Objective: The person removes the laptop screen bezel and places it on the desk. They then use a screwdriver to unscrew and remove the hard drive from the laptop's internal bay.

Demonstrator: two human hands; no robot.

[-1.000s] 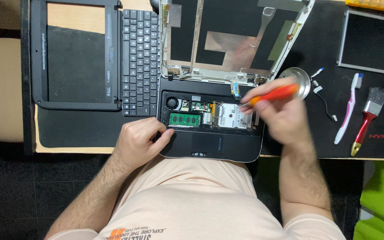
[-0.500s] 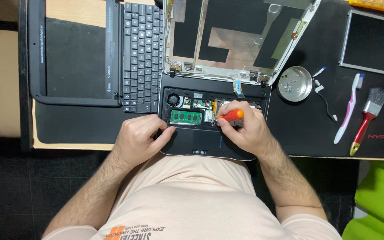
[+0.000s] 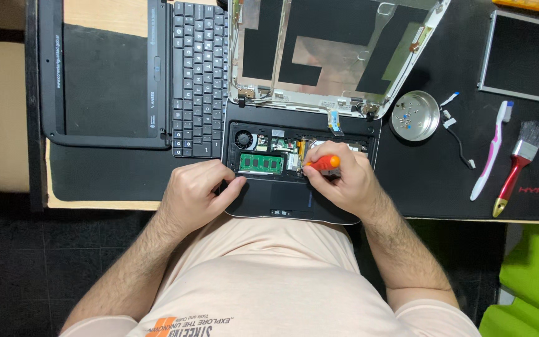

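Our laptop base (image 3: 301,159) lies opened, keyboard (image 3: 199,78) off beside it; our right hand (image 3: 341,181) grips the orange screwdriver (image 3: 323,163) inside, our left hand (image 3: 198,190) curls on its front-left edge; screws remain, we judge.

R hand (image 3: 344,178) back on laptop (image 3: 294,203)

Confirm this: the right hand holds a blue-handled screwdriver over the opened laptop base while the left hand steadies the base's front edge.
Not quite. The head view shows the screwdriver in the right hand has an orange handle, not blue. The rest stands: it is over the opened laptop base, and the left hand steadies the front edge.
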